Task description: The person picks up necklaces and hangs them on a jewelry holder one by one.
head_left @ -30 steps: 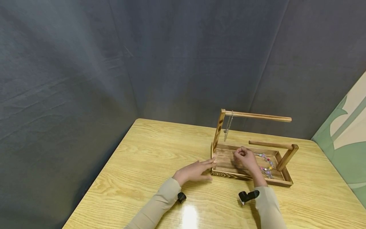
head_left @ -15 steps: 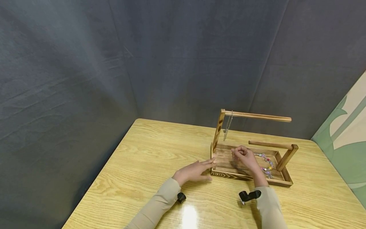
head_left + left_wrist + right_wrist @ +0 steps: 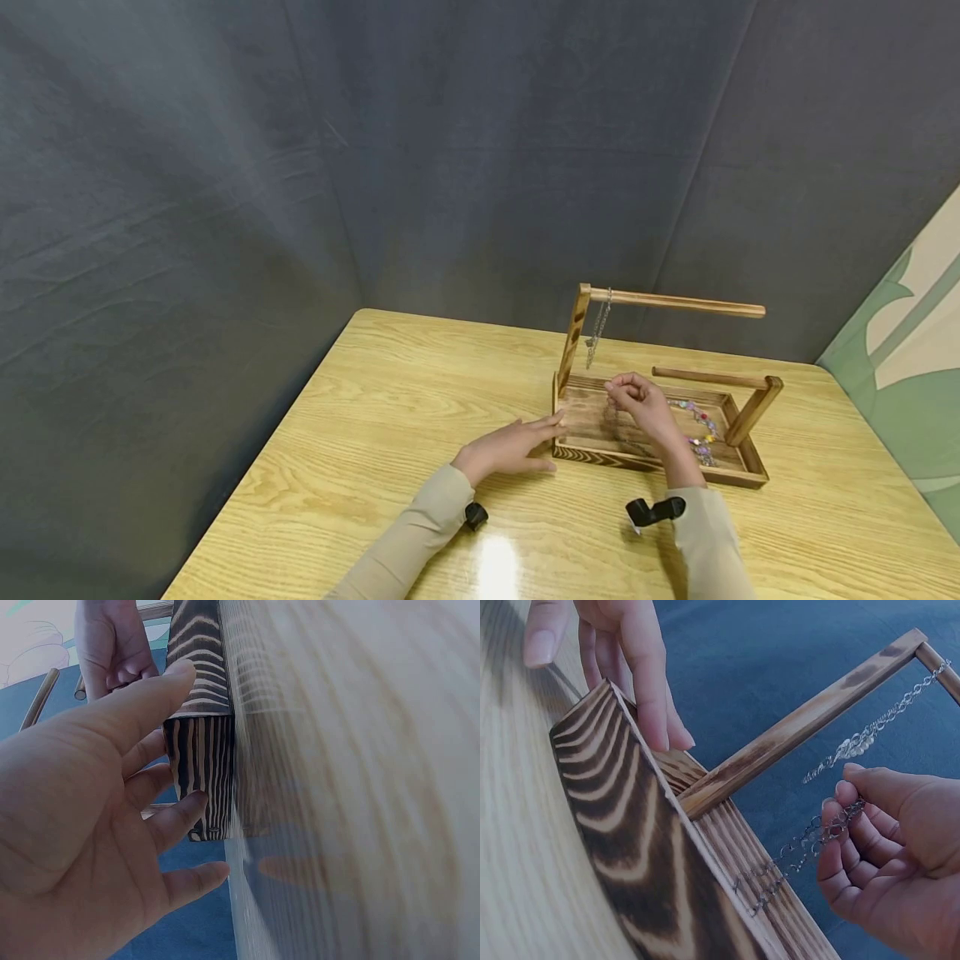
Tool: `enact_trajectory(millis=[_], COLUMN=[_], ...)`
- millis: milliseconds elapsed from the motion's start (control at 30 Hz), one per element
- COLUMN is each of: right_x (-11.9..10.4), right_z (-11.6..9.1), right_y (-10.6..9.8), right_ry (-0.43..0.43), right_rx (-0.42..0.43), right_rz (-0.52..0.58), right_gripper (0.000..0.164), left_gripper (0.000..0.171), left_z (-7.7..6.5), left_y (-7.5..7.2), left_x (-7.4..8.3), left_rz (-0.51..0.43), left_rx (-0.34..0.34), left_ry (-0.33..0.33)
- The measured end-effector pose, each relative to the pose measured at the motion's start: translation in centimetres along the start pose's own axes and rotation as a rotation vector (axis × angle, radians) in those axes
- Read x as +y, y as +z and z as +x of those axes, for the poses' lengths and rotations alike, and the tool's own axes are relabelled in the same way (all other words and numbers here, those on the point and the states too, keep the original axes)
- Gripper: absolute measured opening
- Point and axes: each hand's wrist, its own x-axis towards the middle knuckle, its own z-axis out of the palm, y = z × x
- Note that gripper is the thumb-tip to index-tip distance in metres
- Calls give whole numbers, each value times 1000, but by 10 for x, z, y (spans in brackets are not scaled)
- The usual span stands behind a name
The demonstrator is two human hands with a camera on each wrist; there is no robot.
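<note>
My right hand (image 3: 647, 410) pinches a silver chain (image 3: 804, 846) between thumb and fingertips, over the wooden tray (image 3: 603, 459) of a jewelry stand. In the right wrist view the chain's lower links trail down past the tray wall. My left hand (image 3: 510, 448) rests its extended fingers on the tray's left end; in the left wrist view the fingers (image 3: 180, 817) lie against the striped end wall. A second silver chain (image 3: 597, 335) with a small charm hangs from the upper bar (image 3: 678, 303). Beside my right hand, a colorful beaded strand (image 3: 705, 419) lies in the tray.
A lower, shorter bar (image 3: 705, 379) juts left from the post (image 3: 753, 412) at the tray's right end. The stand sits on a light wooden table (image 3: 420, 375). Behind it hangs a dark grey curtain (image 3: 487, 167), with a green-patterned panel (image 3: 922, 350) at right.
My right hand has risen slightly and shifted a little left, drawing the pinched chain upward out of the tray. The left hand has stayed at the tray's end.
</note>
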Motion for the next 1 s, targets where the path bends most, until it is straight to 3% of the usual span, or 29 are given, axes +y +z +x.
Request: enact_trajectory(millis=[367, 633, 1000], right_x=[-8, -9, -20], right_z=[-1, 0, -3], right_y=[5, 7, 7], right_ry=[-62, -67, -107], right_rx=[6, 14, 2], right_rz=[-6, 1, 46], right_gripper=[44, 32, 29], left_gripper=[66, 66, 67], left_z=[-2, -2, -2], left_y=[0, 0, -2], left_x=[-1, -2, 1], left_rz=[11, 5, -2], left_rx=[4, 1, 0], left_ry=[6, -3, -4])
